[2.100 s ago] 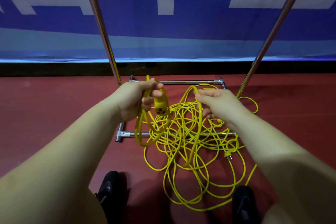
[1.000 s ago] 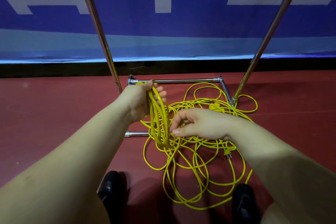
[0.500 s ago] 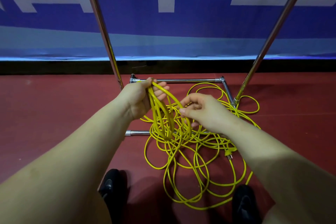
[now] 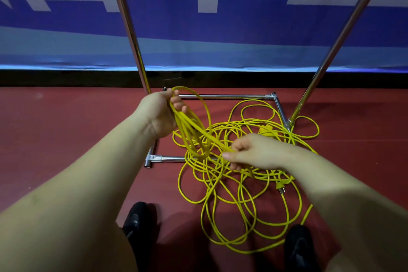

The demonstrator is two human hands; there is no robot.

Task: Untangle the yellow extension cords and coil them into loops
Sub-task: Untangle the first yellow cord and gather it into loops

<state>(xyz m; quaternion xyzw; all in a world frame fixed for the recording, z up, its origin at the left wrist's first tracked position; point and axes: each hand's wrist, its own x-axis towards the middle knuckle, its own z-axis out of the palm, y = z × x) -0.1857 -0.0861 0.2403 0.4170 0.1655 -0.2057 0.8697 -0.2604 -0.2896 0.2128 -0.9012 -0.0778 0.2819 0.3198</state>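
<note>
Down on the red floor (image 4: 66, 130) lies a loose tangle of yellow extension cord (image 4: 234, 185), spread between the person's two black shoes (image 4: 138, 223) and the chrome base of a metal rack (image 4: 223, 96). Some of its loops cross the rack's near bar and others curl round the foot of the right upright. A yellow plug (image 4: 280, 186) with metal prongs rests on the floor at the right edge of the pile, and a yellow socket block (image 4: 266, 130) sits among the strands just beyond the right wrist.

The left hand (image 4: 160, 113) is raised above the pile, its grip curled round a bundle of coiled loops (image 4: 194, 130) that hang down from the palm toward the tangle. One wider loop arches up over the fingers and drops on the far side.

The right hand (image 4: 257, 153) is lower and nearer the pile. Its grip pinches a single strand between thumb and fingers; that strand runs taut up to the left hand's bundle, and behind the right hand it trails down into the heap.

A blue banner (image 4: 254, 28) with large white shapes fills the background behind the rack's two slanting poles.
</note>
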